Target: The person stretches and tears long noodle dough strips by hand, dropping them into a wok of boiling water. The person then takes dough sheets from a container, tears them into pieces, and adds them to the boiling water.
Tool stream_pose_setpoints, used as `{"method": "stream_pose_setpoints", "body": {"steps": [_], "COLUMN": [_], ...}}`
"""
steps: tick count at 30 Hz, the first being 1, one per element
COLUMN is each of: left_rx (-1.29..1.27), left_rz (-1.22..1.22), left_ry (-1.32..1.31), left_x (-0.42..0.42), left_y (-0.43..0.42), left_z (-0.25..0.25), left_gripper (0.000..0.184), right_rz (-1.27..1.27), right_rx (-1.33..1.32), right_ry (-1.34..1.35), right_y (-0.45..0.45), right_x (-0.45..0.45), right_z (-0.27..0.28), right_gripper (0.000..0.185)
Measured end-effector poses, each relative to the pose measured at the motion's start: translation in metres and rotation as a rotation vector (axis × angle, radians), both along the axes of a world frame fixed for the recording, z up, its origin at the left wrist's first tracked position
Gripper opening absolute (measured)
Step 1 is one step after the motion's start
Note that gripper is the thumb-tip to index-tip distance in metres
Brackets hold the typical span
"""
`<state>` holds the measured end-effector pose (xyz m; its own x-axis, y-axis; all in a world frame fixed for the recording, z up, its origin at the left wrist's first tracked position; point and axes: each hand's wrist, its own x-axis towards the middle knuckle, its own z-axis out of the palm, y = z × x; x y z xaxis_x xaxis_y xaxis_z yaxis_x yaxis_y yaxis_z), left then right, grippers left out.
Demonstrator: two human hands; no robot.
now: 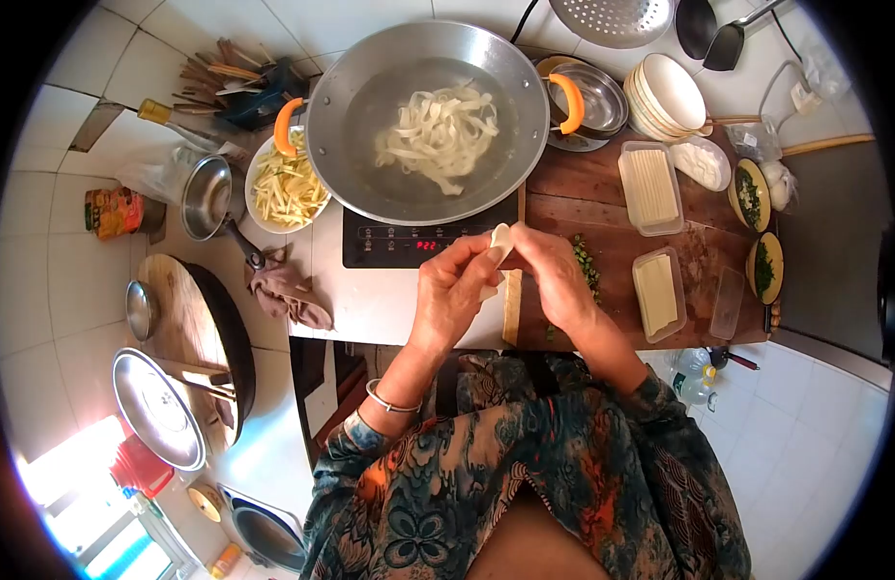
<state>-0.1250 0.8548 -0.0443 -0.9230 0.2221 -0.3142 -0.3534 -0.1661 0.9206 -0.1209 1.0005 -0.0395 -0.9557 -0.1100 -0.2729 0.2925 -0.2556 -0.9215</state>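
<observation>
My left hand [452,290] is closed on a pale strip of dough [500,238], pinched between thumb and fingers just below the pan. Close beside it, my right hand [558,275] has its fingers bent together at the same strip; how much of it they grip is partly hidden. Above both hands, a wide steel pan [331,145] with orange handles stands on a black induction cooker [370,246] whose red display is lit. Flat white noodles [438,135] lie in the liquid inside the pan.
Right of the cooker, a wooden board [583,198] carries two plastic boxes of dough strips [650,188] [658,295], chopped greens [586,266] and bowls [668,92]. To the left are a plate of cut pale sticks [288,188], a small pan [207,198] and a brown cloth [288,290].
</observation>
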Motion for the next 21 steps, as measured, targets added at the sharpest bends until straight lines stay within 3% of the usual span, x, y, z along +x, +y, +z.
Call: {"method": "stream_pose_setpoints", "body": {"steps": [4,8,21], "left_rx": [0.030,-0.002,-0.174], "left_rz": [-0.053,-0.159,-0.224], "left_ry": [-0.042,-0.063,-0.024], "left_x": [-0.001,0.001,0.025], "left_y": [-0.004,-0.010,-0.042], "left_z": [0.002,-0.005,-0.039], "left_gripper": [0.018,0.020,0.023], "right_rz": [-0.109,-0.222,-0.320], "right_rx": [0.101,0.011,0.139], "right_ry": [0.149,0.060,0.145], "right_y": [-0.015,-0.013,0.022], "right_x": [-0.006,-0.018,-0.062], "right_z": [0.002,0.012,0.054], "right_gripper": [0.021,0.022,0.025]}}
